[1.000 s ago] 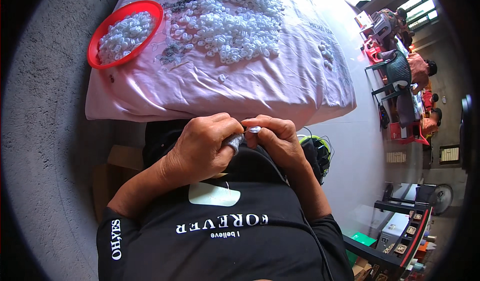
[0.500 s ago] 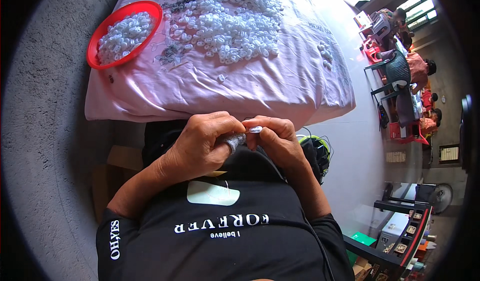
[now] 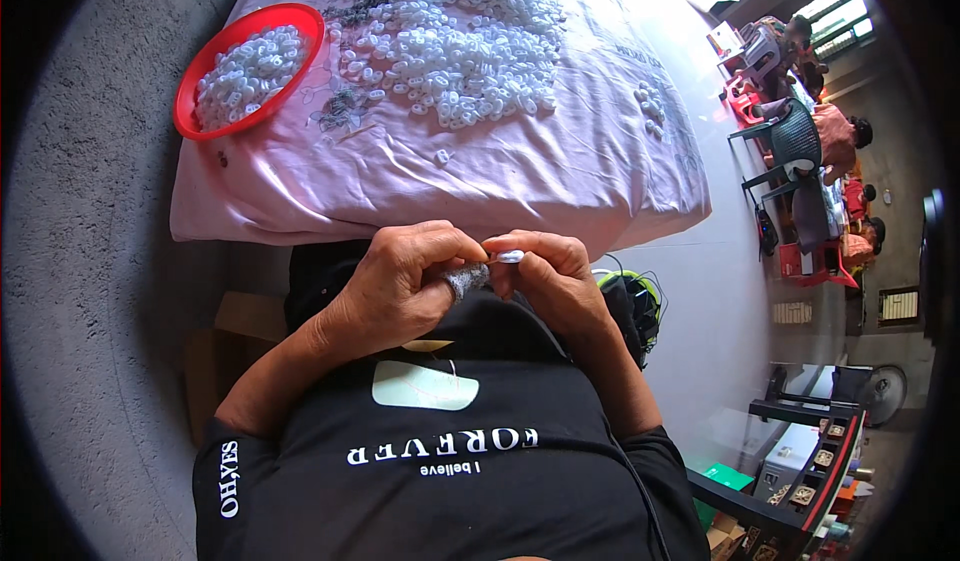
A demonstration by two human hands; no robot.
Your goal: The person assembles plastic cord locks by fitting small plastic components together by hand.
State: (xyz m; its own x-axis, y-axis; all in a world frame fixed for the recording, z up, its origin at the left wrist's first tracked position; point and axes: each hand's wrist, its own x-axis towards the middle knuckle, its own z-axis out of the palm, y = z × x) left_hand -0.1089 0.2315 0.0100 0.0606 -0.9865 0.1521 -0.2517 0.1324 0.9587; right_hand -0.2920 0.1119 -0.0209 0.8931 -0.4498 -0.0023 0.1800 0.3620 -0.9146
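Since the frame one second ago, your left hand point(image 3: 400, 281) shifts very slightly up the head view; your right hand point(image 3: 550, 271) holds nearly the same position.

Head view: your right hand pinches one white piece point(image 3: 510, 257) between thumb and index finger, in front of your body and just off the near table edge. Your left hand is curled narrow, its fingertips just beside the piece; whether it grips something thin cannot be told. A grey wrap point(image 3: 466, 281) covers one of its digits.

Ahead of your hands, a pink cloth point(image 3: 400, 196) covers the table. On it lies a broad heap of similar white pieces point(image 3: 460, 61), with one loose piece point(image 3: 442, 157) nearer you and a small cluster point(image 3: 650, 106) to the right. At the left edge, a red basin point(image 3: 212, 133) contains more pieces. Dark strands point(image 3: 343, 109) lie between the basin and the heap.
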